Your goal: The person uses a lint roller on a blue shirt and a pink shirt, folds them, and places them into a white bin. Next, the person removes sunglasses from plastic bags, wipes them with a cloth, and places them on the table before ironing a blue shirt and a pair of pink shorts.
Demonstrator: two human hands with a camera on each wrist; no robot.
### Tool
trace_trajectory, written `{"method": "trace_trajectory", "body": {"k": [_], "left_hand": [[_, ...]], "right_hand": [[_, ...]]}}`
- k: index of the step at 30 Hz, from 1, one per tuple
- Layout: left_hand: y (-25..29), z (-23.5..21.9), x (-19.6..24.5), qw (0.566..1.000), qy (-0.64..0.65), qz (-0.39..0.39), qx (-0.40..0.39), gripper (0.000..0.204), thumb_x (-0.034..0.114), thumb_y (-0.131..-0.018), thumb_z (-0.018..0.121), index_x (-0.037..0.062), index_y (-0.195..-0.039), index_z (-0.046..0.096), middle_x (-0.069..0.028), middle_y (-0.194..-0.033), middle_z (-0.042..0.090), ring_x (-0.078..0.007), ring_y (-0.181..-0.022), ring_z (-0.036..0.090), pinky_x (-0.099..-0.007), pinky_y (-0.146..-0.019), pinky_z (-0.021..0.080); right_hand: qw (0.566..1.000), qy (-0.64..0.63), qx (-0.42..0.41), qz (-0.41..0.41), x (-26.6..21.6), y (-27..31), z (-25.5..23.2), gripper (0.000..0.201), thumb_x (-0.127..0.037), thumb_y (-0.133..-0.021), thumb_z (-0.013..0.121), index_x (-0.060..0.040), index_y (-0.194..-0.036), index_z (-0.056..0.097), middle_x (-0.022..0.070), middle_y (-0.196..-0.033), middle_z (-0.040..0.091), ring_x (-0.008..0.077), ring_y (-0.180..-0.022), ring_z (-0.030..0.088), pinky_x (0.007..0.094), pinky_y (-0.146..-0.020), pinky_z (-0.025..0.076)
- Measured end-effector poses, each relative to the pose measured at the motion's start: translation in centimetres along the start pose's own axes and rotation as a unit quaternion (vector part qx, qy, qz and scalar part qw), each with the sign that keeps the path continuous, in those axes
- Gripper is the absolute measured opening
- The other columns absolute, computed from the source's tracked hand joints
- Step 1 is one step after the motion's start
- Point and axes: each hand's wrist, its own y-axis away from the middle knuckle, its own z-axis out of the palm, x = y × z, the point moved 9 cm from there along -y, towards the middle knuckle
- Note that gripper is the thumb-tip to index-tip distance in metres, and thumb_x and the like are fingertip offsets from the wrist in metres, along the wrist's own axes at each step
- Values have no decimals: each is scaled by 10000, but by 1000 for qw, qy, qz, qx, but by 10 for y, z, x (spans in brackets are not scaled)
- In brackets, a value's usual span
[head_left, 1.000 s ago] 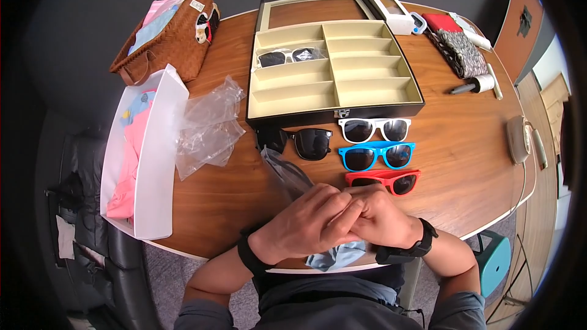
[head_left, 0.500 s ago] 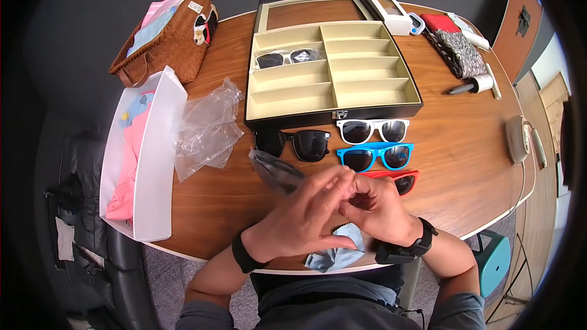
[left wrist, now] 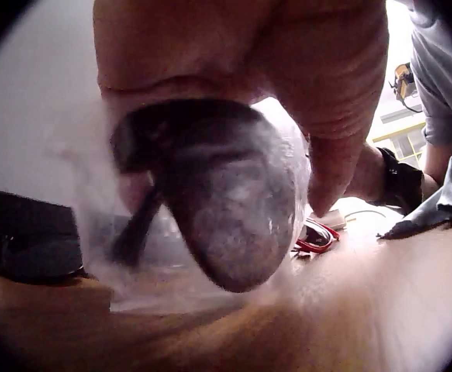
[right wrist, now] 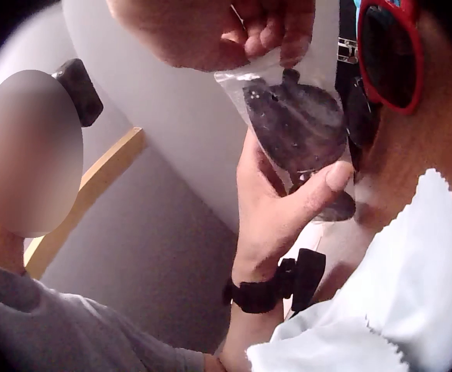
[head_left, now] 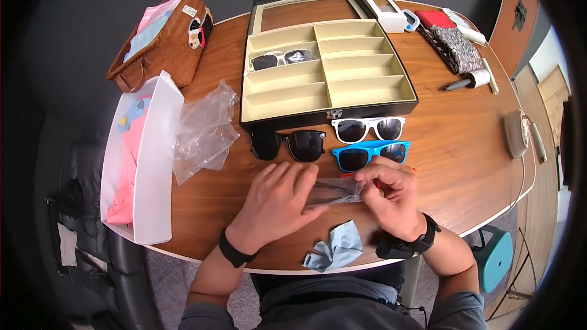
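Note:
Dark-lensed sunglasses (right wrist: 296, 124) lie inside a clear plastic bag (head_left: 335, 191) stretched between the two hands. My left hand (head_left: 275, 198) holds the bagged sunglasses from the left, its thumb along the near side. At the other end, the fingers of my right hand (head_left: 396, 198) pinch the bag's edge. Red sunglasses (right wrist: 418, 70) lie behind the right hand, mostly hidden in the head view. Beyond the hands are blue sunglasses (head_left: 353, 160), white sunglasses (head_left: 351, 131) and black sunglasses (head_left: 306, 145). A crumpled light-blue cloth (head_left: 337, 245) rests near the table's front edge.
An open display case (head_left: 296, 95) with cream compartments stands behind; one holds bagged white-framed sunglasses (head_left: 281, 59). Empty plastic bags (head_left: 205, 134), a white box (head_left: 153, 177) with cloths and a woven basket (head_left: 174, 55) sit left. A lint roller (head_left: 477, 78) lies right.
The hands, together a second ago, have moved apart, with the left going left. The bag now spans the gap between them, and the light-blue cloth is more exposed.

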Motion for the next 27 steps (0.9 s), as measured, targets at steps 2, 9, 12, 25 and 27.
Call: {"method": "trace_trajectory", "body": {"k": [2,9,12,25,27], "left_hand": [[-5,-7,16,998,-6,40,50,713,413,-709,809,-23,-1200,533,-158,-994,578,-332,-889,590,-437,-801,474],[-5,-20,22,997,46,45,38,524,179,-733,777,3,-1179,566,-149,-1025,588,-324,-895,600,-428,-808,483],[-23,-60,21,993,-75,64,57,350,79,-773,703,15,-1102,603,-126,-987,576,-305,-916,582,-407,-796,472],[-161,-4,-139,998,-24,-33,-40,261,89,-848,677,30,-1102,693,-155,-973,615,-327,-962,588,-377,-869,474],[-167,-3,-142,998,3,-46,-36,192,102,-818,693,48,-997,735,-176,-947,653,-371,-977,610,-415,-886,482]], "right_hand": [[999,-39,-31,2,-1,0,7,142,77,-797,581,45,-910,661,104,-786,627,151,-676,602,257,-607,467],[993,-117,20,22,8,2,-3,106,78,-837,564,53,-915,632,94,-857,618,130,-730,584,255,-644,465],[975,-191,92,63,9,5,-6,64,13,-889,593,56,-893,640,74,-835,623,105,-669,572,236,-616,453],[985,-119,85,89,18,-1,-22,88,-42,-879,641,31,-905,684,37,-791,682,52,-684,591,209,-602,476],[990,-94,78,64,14,-2,-22,78,-41,-879,642,26,-883,682,30,-777,674,51,-668,581,213,-596,474]]}}
